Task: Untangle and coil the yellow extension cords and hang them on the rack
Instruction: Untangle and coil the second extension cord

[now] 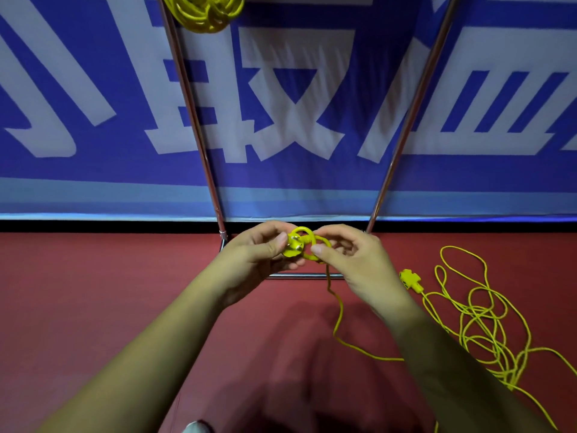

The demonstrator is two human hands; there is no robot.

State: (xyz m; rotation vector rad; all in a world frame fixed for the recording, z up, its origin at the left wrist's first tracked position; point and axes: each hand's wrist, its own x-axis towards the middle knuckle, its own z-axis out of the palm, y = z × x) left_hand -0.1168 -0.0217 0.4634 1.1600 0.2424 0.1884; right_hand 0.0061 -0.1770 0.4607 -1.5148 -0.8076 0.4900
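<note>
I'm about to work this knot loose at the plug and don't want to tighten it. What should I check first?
1. Plug held: left hand pinches the plug. Ok.
2. Loop held: right hand pinches the loop by the plug. Ok.
3. Slack below the hands: trailing cord hangs loose. Ok.
4. Rest untangled: pile on the floor is snarled. Not ok.
5. Socket end free: it lies beside the pile. Cannot tell.
6. Room on the rack: one coiled cord hangs at the top. Cannot tell.
</note>
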